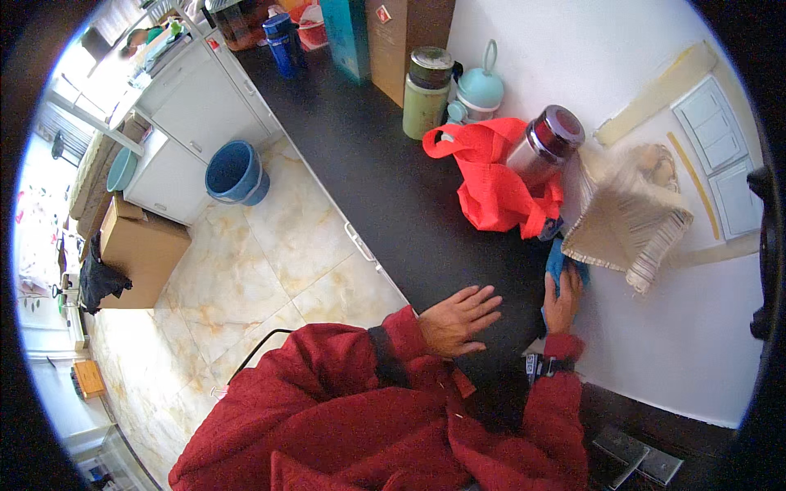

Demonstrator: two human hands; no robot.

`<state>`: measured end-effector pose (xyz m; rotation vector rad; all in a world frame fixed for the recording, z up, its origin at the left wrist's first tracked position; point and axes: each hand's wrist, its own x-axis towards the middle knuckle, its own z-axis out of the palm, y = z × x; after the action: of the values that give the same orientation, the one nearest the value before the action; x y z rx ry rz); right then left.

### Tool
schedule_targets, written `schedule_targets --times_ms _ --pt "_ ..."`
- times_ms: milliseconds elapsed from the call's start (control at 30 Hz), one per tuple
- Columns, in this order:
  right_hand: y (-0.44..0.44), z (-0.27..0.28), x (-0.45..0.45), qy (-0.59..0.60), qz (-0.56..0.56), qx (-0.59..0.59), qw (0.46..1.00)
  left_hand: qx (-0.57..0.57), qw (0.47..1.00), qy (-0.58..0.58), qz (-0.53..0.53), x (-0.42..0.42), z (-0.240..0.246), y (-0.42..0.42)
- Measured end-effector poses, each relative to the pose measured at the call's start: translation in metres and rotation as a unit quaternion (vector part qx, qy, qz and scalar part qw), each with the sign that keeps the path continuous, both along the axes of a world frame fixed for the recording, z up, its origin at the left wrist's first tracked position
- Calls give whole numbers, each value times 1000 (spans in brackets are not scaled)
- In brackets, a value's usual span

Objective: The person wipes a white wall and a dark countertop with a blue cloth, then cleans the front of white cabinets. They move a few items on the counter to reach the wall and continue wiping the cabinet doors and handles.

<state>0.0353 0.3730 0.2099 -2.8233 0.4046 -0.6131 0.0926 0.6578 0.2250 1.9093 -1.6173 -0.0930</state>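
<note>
My left hand [460, 322] lies palm down over the black countertop [393, 202], fingers apart and holding nothing. At the wall side, my right hand [562, 304] grips a blue cloth [556, 265], which shows above and beside its fingers. Just beyond that hand is a red fabric bag [500, 193]. A metallic vacuum flask [543, 147] leans tilted on the bag, its lower end hidden by the fabric. Right of the bag, a beige striped woven fabric piece [626, 224] hangs at the wall.
Farther along the counter stand a green lidded flask [425, 95], a light-blue lidded bottle [480, 92], a brown cardboard box [408, 49] and a blue lidded cup [284, 46]. On the tiled floor are a blue bucket [236, 172] and a large carton [144, 258]. A person [138, 40] appears far left.
</note>
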Motion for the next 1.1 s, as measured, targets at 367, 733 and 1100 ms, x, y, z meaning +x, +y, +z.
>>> schedule_targets --times_ms 367,733,1100 --pt "104 20 -55 11 126 42 991 -146 964 131 182 -7 0 6" --pt "159 35 -94 23 239 104 965 -124 967 105 198 -1 6 5" --pt "121 37 -96 -7 198 121 973 -146 973 33 175 3 -9 1"
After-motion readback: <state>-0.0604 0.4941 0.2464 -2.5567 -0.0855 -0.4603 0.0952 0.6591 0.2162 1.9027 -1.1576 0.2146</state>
